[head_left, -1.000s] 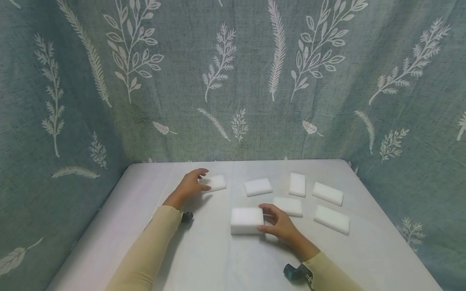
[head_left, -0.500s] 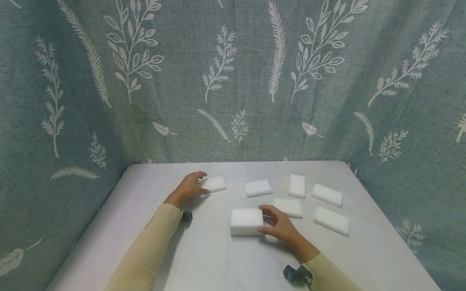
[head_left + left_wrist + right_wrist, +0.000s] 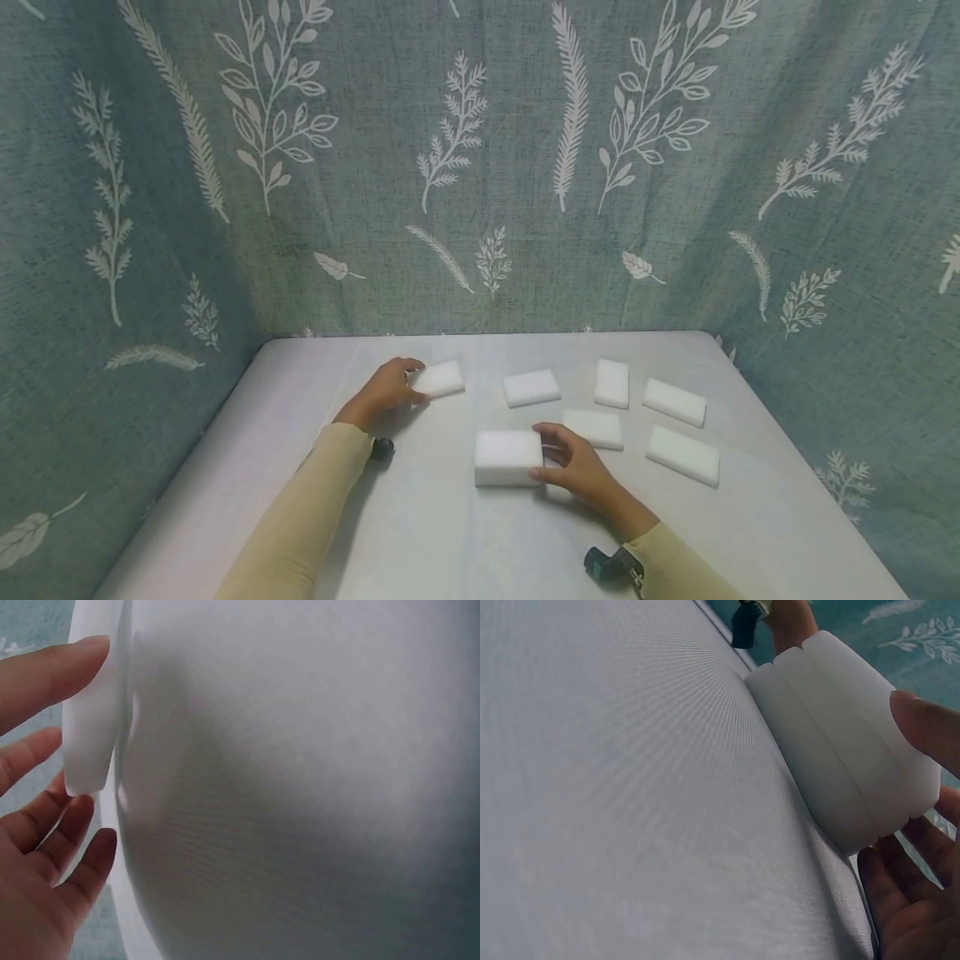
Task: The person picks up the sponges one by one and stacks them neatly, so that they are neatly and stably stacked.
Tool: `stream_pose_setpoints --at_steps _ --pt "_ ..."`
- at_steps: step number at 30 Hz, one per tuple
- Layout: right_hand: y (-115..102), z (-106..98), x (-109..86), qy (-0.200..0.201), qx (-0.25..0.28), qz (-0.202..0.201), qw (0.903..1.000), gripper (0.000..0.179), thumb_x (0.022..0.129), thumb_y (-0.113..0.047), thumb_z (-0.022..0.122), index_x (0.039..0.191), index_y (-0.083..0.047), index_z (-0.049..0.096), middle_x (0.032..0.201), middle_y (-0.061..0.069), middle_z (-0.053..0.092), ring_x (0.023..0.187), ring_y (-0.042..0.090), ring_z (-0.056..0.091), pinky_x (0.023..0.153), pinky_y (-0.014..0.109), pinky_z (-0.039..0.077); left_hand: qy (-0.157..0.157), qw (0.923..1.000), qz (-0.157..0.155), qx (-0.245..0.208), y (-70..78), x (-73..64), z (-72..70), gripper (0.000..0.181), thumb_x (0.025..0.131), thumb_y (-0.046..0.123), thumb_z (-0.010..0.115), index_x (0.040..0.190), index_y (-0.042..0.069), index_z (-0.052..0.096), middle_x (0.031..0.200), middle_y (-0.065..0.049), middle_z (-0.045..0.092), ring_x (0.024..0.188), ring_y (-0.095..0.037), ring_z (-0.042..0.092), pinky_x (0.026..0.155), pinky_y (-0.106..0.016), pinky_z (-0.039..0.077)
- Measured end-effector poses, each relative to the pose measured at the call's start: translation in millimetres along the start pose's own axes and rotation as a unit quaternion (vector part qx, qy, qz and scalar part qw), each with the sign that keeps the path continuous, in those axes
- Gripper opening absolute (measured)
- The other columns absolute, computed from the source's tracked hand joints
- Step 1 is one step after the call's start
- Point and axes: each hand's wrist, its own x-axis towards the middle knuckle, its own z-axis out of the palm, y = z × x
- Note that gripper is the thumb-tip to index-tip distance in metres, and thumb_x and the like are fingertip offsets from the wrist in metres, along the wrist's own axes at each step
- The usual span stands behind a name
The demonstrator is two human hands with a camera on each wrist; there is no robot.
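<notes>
My left hand (image 3: 386, 387) holds a flat white sponge (image 3: 441, 379) at its left end, at the back left of the table. In the left wrist view the thumb lies over the near side of that sponge (image 3: 94, 727), with fingertips at its end and far side. Front and centre stands a stack of white sponges (image 3: 507, 458), its layers parted by thin seams in the right wrist view. My right hand (image 3: 573, 462) grips the right end of this stack, thumb on the near side and fingers behind.
Several more white sponges lie flat on the white table (image 3: 405, 517): one at back centre (image 3: 531, 387), one upright in view (image 3: 612, 383), one behind my right hand (image 3: 592, 427), two at right (image 3: 682, 454). A patterned green curtain (image 3: 480, 167) encloses the table.
My left thumb and fingers have drawn in closer round the sponge at the back left. My right hand and the stack have stayed in place.
</notes>
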Motion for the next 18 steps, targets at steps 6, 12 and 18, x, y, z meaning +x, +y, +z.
stream_pose_setpoints --at_steps 6,12,18 --pt "0.7 -0.2 0.4 0.005 -0.011 0.002 0.9999 0.071 0.075 -0.012 0.085 0.136 -0.002 0.049 0.138 0.02 0.048 0.131 0.036 0.044 0.105 0.033 0.037 0.005 0.9998 0.017 -0.009 1.1 -5.5 -1.5 0.066 0.074 0.02 0.086 0.133 0.008 0.058 0.126 -0.016 0.056 0.112 -0.034 0.054 0.093 -0.048 0.046" --pt "0.6 -0.1 0.4 -0.001 -0.007 -0.004 1.0 0.071 0.076 -0.01 0.083 0.137 0.001 0.048 0.138 0.023 0.047 0.131 0.039 0.043 0.106 0.036 0.037 0.01 0.9984 0.052 -0.019 6.0 -14.9 -1.9 0.065 0.076 0.025 0.084 0.133 0.007 0.058 0.127 -0.015 0.055 0.115 -0.035 0.052 0.094 -0.049 0.045" --pt "4.0 -0.5 0.9 0.0 -0.008 -0.014 0.9999 0.07 0.076 -0.013 0.084 0.135 0.0 0.049 0.137 0.02 0.049 0.13 0.037 0.044 0.105 0.034 0.038 0.021 0.9962 0.077 -0.036 17.3 -26.9 1.0 0.063 0.076 0.026 0.085 0.131 0.007 0.06 0.126 -0.013 0.056 0.114 -0.034 0.052 0.094 -0.05 0.045"
